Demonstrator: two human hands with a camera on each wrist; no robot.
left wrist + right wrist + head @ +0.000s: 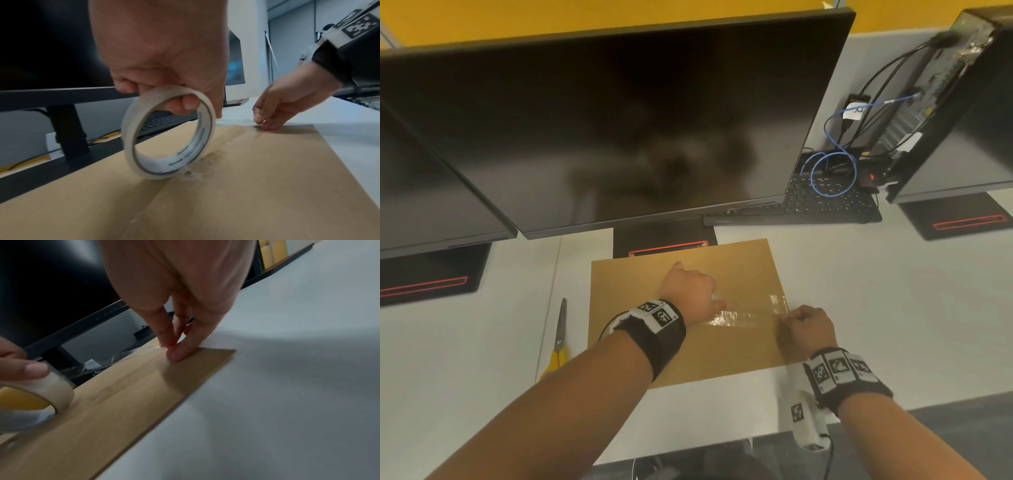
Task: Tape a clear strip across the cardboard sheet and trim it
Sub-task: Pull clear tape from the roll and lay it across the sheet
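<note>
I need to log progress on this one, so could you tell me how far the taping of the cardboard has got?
Done: the tape's free end sits at the right edge of the cardboard sheet, held there by the right hand. In hand: the left hand grips the tape roll mid-sheet, with a clear strip stretched between the hands. Left: running the strip across the sheet's left half and trimming it; the scissors lie untouched on the desk.

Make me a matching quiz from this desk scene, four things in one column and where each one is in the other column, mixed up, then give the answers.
Things:
1. Roll of clear tape
2. Yellow-handled scissors
3. Brown cardboard sheet
4. Free end of the clear tape strip

Places:
A. Flat on the white desk, in front of the monitor
B. Held by the left hand
C. Pinned at the sheet's right edge by the right hand
D. On the desk, left of the sheet

Pairs: 1-B, 2-D, 3-A, 4-C
</note>
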